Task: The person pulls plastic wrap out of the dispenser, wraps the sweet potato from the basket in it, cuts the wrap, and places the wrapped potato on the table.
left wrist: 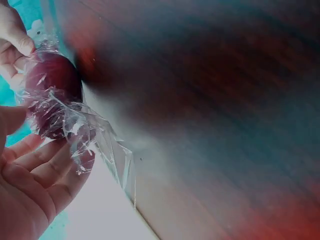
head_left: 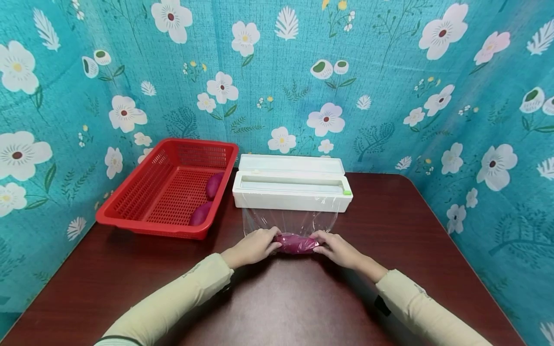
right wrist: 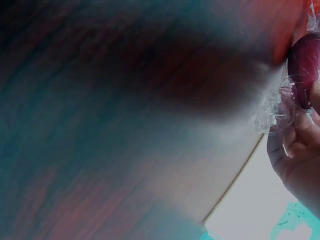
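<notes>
A purple sweet potato (head_left: 296, 243) wrapped in clear cling film lies crosswise between the two hands, just above or on the table. My left hand (head_left: 255, 246) holds its left end with thumb and fingers, and my right hand (head_left: 339, 248) holds the right end. A sheet of cling film (head_left: 287, 218) stretches from the sweet potato back to the white cling film dispenser (head_left: 292, 202), whose lid stands open. Loose crumpled film hangs past the sweet potato (left wrist: 55, 75) over the fingers of the left hand (left wrist: 35, 185). Similar crumpled film bunches by the right hand (right wrist: 300, 160).
A red plastic basket (head_left: 173, 192) stands left of the dispenser, holding two more purple sweet potatoes (head_left: 200, 214). A small green slider (head_left: 347, 192) sits at the dispenser's right end. The dark brown table (head_left: 294, 302) backs onto a blue floral cloth (head_left: 268, 96).
</notes>
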A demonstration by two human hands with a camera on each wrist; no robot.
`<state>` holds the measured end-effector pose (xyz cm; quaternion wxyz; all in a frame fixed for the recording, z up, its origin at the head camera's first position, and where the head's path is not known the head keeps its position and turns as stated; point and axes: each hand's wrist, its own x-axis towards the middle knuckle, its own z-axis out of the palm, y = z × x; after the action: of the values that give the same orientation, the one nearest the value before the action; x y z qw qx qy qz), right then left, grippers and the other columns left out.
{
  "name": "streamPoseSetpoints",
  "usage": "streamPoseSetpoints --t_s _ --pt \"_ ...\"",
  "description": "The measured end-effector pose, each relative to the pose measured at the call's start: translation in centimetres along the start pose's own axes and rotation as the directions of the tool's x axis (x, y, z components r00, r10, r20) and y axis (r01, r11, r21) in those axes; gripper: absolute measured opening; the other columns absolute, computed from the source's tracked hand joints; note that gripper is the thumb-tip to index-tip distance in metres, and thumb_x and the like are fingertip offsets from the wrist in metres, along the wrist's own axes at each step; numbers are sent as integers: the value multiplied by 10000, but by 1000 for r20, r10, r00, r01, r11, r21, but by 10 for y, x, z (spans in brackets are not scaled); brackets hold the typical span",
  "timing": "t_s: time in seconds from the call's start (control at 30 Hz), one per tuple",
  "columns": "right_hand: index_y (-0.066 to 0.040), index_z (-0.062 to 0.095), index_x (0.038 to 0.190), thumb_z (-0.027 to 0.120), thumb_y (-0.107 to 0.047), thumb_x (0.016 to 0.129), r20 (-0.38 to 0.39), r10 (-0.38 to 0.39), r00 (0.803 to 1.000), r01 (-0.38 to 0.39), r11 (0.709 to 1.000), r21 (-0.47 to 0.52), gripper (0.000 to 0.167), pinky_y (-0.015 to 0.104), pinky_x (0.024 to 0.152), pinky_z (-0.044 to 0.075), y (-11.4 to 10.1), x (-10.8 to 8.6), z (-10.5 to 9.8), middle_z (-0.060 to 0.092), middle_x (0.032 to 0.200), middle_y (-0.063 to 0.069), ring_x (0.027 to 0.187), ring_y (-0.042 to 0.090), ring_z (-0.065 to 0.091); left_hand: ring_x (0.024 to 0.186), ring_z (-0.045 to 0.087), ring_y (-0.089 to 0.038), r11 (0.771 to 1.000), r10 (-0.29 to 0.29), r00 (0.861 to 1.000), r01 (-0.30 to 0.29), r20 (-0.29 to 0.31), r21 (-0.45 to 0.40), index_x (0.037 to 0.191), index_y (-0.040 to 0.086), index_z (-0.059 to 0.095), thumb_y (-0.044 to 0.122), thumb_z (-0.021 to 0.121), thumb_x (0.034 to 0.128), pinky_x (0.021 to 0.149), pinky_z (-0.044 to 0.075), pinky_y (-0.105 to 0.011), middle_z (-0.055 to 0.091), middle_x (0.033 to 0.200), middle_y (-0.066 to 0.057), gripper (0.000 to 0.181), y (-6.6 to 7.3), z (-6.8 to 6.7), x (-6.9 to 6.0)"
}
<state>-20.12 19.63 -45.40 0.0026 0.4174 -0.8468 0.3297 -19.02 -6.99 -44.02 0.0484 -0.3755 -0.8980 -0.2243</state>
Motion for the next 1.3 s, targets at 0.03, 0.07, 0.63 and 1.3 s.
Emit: streamPoseSetpoints --t_s 0.03,0.07,0.63,1.3 --pt "19 539 1031 608 -17 822 -5 1 1000 -1 1000 11 223 298 676 487 1 0 0 641 889 86 783 135 606 774 602 -158 1000 -9 1000 9 8 -5 1034 32 529 243 631 835 675 478 -302 619 850 -54 308 -1 0 0" --pt "20 542 1023 602 -12 824 -11 0 1000 0 1000 22 210 286 652 485 3 1 1 643 865 79 751 123 599 798 597 -159 1000 -18 1000 18 17 -7 1052 33 531 271 659 809 695 476 -306 615 872 -54 363 -1 0 0" --pt "32 567 1033 571 -23 853 -141 142 980 -138 990 37 187 248 573 460 8 19 1 612 840 80 644 96 548 921 570 -222 998 -51 991 48 -123 -28 1064 -19 499 109 685 768 806 450 -322 584 980 -124 372 -17 11 12" --pt "37 587 1095 654 -80 797 -135 154 979 -151 988 33 327 252 564 446 26 37 -2 553 856 75 663 132 505 1077 486 -256 985 -132 981 114 -144 -126 1301 -41 394 233 687 787 908 380 -368 504 1167 -165 651 -26 11 26"
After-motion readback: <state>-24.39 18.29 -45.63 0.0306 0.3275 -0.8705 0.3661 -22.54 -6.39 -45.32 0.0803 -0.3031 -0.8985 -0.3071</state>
